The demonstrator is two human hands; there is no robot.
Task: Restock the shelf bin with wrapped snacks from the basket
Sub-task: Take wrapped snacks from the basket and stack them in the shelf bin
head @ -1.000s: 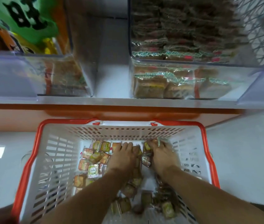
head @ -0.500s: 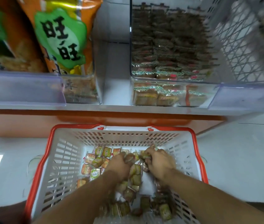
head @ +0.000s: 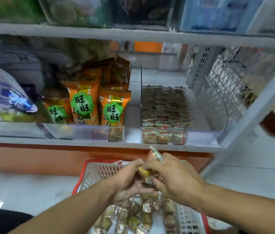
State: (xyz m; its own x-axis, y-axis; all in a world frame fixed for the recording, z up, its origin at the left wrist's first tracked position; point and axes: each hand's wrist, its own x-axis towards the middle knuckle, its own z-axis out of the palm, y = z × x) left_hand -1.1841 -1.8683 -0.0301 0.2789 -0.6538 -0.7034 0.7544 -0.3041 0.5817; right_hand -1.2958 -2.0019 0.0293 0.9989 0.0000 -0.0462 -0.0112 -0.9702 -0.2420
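Note:
My left hand (head: 128, 180) and my right hand (head: 172, 178) are pressed together above the white basket with a red rim (head: 89, 174). Between them they grip a bunch of small wrapped snacks (head: 147, 173), and one wrapper sticks up over my right fingers. More wrapped snacks (head: 133, 217) lie loose in the basket below my hands. The clear shelf bin (head: 200, 137) stands on the shelf above and just right of my hands, with rows of the same snacks (head: 164, 108) filling its left part.
Orange snack bags (head: 84, 105) fill the clear bin to the left, and a blue and white pack (head: 3, 98) lies at far left. A white lattice panel (head: 221, 92) closes the shelf's right end. An upper shelf (head: 133, 35) runs overhead. White floor surrounds the basket.
Both hands have risen out of the basket with a handful of snacks held between them. The view has tilted up, and the shelf fills more of it.

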